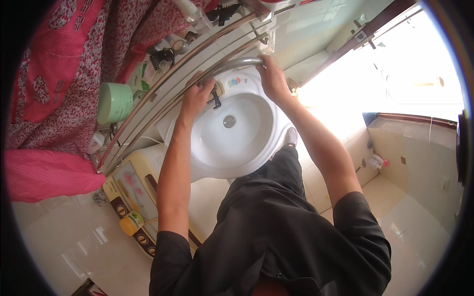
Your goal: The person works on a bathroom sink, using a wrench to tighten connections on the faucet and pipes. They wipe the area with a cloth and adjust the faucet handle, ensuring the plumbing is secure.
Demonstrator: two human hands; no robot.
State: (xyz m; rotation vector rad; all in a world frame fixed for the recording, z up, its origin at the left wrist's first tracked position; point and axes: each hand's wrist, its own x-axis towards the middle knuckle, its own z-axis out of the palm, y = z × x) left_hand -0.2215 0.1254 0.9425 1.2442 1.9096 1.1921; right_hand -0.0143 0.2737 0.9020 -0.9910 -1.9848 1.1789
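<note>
A grey, curved tube (237, 63) spans the back of a white washbasin (270, 118). My left hand (196, 96) is closed around its left end, beside the tap (216, 98), which looks dark and is partly covered by that hand. At the tube's right end, my right hand (273, 81) grips it with bent fingers. Both forearms reach forward over the basin's two sides. Inside the bowl the round drain (229, 121) shows. A small flower print (238, 82) decorates the basin's back ledge.
Metal rails (163, 81) run along the left wall, with pink towels (54, 172) hanging there. A green tub (114, 102) stands among toiletries. Left of the basin is a cream washing machine (148, 163) bearing a yellow-lidded jar (131, 223). A bright window (395, 64) lies at right.
</note>
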